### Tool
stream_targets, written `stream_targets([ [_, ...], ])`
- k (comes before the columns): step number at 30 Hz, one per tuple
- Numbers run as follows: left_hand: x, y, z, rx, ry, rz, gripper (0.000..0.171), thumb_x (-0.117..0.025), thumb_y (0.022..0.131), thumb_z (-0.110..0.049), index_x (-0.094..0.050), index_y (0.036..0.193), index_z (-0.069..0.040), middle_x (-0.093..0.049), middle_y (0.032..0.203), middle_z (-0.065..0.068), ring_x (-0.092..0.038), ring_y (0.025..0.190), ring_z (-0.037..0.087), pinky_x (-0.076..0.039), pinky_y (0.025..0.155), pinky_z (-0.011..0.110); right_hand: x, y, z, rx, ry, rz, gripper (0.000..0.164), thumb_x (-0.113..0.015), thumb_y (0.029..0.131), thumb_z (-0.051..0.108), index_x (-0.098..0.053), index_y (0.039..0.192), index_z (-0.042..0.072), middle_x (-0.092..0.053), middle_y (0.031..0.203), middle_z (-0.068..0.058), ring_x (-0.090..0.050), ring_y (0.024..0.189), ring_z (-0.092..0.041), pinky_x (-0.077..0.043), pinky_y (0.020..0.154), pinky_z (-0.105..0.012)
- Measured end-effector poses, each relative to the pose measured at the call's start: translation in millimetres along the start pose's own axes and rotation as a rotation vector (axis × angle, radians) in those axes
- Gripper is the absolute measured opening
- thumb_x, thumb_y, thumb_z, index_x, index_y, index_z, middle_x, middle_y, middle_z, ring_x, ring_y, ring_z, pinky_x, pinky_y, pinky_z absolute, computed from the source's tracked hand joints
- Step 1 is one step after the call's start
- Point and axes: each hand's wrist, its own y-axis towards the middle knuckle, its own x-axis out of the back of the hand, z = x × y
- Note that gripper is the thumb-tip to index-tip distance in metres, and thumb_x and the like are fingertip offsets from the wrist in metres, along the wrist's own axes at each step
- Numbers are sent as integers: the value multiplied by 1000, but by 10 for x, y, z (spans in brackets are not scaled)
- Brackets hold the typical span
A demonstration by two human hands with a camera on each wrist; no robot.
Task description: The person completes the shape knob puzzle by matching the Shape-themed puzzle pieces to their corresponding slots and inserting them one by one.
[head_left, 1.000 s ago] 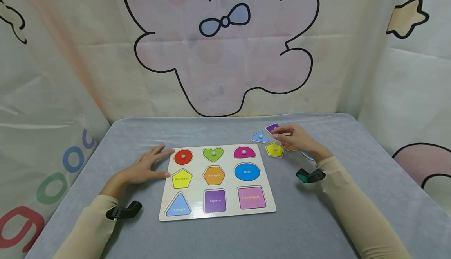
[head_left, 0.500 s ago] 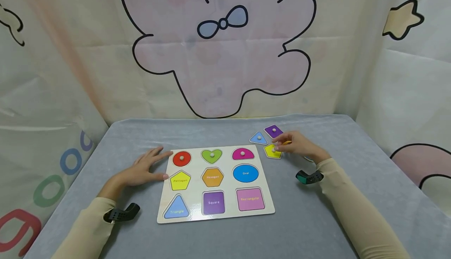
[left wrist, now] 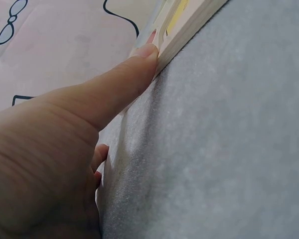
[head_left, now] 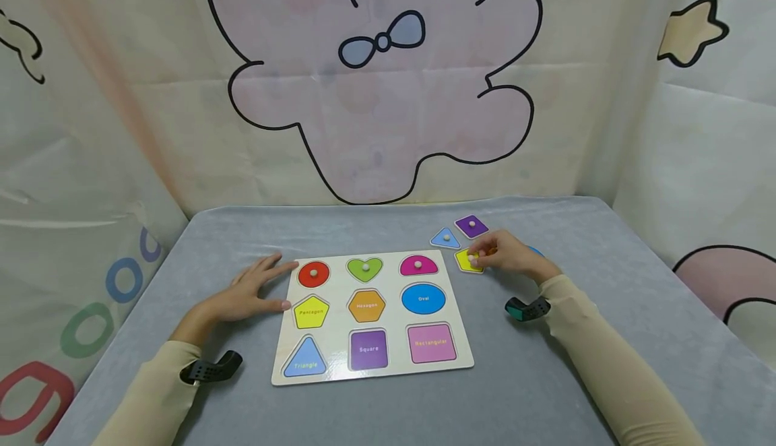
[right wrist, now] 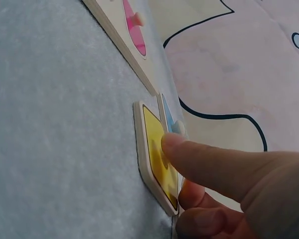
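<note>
A white puzzle board (head_left: 394,373) lies on the cloth with printed shape slots. The left hand (head_left: 242,294) rests at its left side, fingers spread; in the left wrist view the thumb (left wrist: 134,69) touches the board's edge (left wrist: 189,35). Right of the board, the right hand (head_left: 509,257) pinches the knob of a yellow pentagon piece (head_left: 465,263) between thumb and fingers. In the right wrist view the pentagon piece (right wrist: 157,154) appears flat on the cloth, its knob hidden by the thumb (right wrist: 189,154). A blue triangle piece (head_left: 444,238) and a purple square piece (head_left: 471,226) lie just behind.
A red circle (head_left: 314,274), a green heart (head_left: 356,269) and a pink half-circle (head_left: 412,267) with knobs sit in the board's top row. Part of a blue piece (head_left: 536,250) shows behind the right hand. Grey cloth (head_left: 388,412) covers the table; a printed curtain (head_left: 388,129) hangs behind.
The right hand has moved down and slightly left, from near the purple square piece to the yellow pentagon piece, and its fingers have closed on the knob. The left hand stays at the board.
</note>
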Motion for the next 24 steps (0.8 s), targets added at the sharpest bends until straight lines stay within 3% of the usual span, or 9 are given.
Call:
stream_targets([
  [24, 1, -10, -18, 16, 7, -4, 85, -76, 83, -49, -40, 155, -21, -17, 167, 24, -7, 151, 54, -4, 113, 81, -49, 23, -2, 3, -39, -30, 16, -73, 92, 7, -71, 101, -5, -53, 76, -4, -47, 76, -17, -38, 63, -22],
])
